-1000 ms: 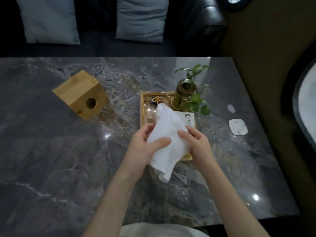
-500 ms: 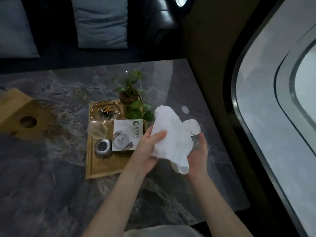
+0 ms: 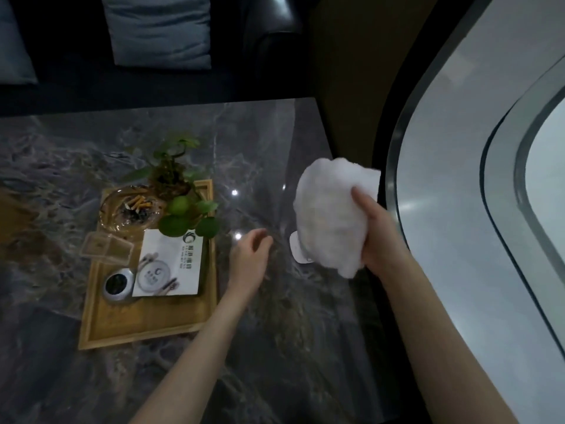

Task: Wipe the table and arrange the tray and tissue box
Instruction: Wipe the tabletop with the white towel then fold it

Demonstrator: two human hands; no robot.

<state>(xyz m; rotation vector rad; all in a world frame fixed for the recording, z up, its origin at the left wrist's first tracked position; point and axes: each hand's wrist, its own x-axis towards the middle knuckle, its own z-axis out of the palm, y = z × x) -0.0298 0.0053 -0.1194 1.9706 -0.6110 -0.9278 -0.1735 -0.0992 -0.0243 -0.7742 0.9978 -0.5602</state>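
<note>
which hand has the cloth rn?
The right hand grips the bunched white cloth above the table; the left hand is open and holds nothing.

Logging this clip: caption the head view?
Right hand holds white cloth above marble table; left hand open beside wooden tray.

Single head-worn wide-angle view, looking steeply down and forward, close over the dark grey marble table [image 3: 275, 347], sofa beyond, curved window at right.

left hand [image 3: 248, 262] loosely open, right hand [image 3: 379, 237] clenched
</note>
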